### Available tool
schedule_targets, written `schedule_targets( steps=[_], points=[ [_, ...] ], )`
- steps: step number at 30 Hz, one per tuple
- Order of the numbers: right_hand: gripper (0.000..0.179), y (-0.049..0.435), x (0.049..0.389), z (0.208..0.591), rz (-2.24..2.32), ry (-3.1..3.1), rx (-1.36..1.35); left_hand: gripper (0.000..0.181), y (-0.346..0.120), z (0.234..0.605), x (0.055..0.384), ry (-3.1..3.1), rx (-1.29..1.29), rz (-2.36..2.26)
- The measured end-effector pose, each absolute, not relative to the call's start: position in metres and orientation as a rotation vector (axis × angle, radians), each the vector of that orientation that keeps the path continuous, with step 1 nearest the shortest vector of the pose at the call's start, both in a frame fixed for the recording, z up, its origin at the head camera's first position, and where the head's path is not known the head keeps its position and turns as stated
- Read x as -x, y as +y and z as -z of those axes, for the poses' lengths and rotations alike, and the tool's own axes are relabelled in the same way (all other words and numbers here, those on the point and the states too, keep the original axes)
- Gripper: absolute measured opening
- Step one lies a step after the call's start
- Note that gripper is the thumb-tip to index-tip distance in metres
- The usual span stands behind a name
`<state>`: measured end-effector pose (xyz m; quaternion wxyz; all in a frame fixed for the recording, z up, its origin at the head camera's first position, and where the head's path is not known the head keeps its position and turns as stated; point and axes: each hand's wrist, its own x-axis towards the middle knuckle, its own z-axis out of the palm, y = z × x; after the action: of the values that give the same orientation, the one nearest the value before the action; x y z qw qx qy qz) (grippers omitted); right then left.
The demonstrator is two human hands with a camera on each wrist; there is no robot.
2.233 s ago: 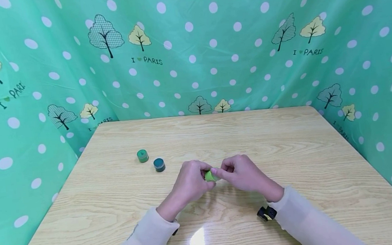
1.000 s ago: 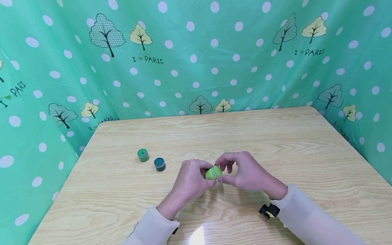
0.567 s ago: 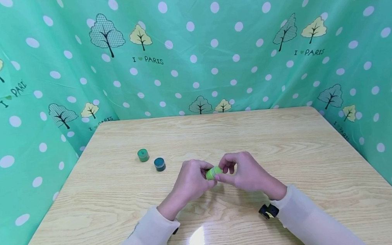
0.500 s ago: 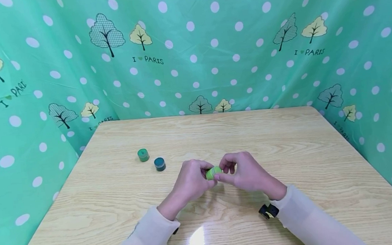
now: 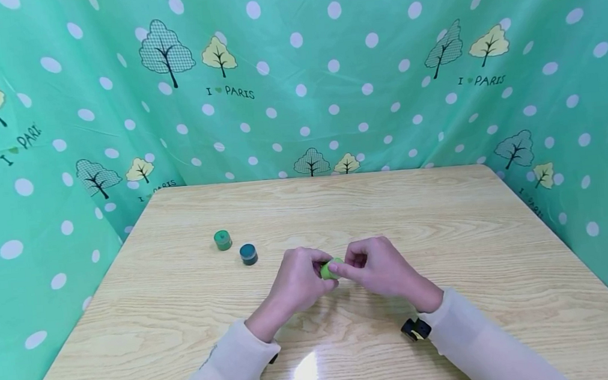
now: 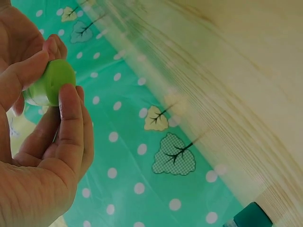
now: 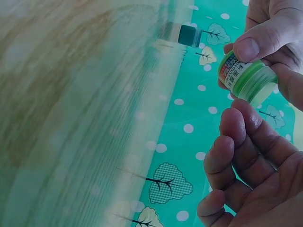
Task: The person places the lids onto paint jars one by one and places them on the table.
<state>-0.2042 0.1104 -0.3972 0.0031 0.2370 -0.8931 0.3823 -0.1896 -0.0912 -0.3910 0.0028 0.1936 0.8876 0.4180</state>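
My left hand (image 5: pixel 298 278) grips a small lime-green paint jar (image 6: pixel 59 80) between thumb and fingertips, raised above the table. The jar lies tilted on its side. A printed label (image 7: pixel 232 71) wraps its body, and a clear lid (image 7: pixel 259 85) faces my right hand (image 5: pixel 378 268). In the head view my right thumb (image 5: pixel 338 266) covers part of the lid end. Seen from the right wrist, the right fingertips (image 7: pixel 232 116) are bent close against the lid's edge, pinching it with the thumb.
Two more paint jars stand left of my hands on the wooden table (image 5: pixel 419 204): a green one (image 5: pixel 223 240) and a dark teal one (image 5: pixel 248 254). A green dotted curtain (image 5: pixel 327 79) encloses the back and sides.
My right fingers drew off the lid, came back, and the thumb has now rolled forward over it. The left hand keeps its grip and barely moves.
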Motion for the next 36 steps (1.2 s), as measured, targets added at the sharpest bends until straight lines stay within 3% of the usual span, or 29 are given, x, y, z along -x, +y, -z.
schedule_targets(
  steps=[8,14,22,36],
  points=[
    [0.041,0.1115,0.2028,0.3939,-1.189,-2.821,-0.709,0.024,-0.0916,0.3922,0.1898,2.791,-0.604,-1.313],
    [0.022,0.1143,0.2027,0.3898,-1.224,-2.740,-0.759,0.023,-0.0920,0.3915,0.1900,2.795,-0.614,-1.323],
    [0.038,0.1161,0.2053,0.3923,-1.245,-2.619,-0.979,0.023,-0.0922,0.3920,0.1900,2.775,-0.629,-1.362],
    [0.027,0.1137,0.2051,0.3931,-1.208,-2.634,-0.997,0.020,-0.0922,0.3923,0.1899,2.788,-0.659,-1.369]
  ],
)
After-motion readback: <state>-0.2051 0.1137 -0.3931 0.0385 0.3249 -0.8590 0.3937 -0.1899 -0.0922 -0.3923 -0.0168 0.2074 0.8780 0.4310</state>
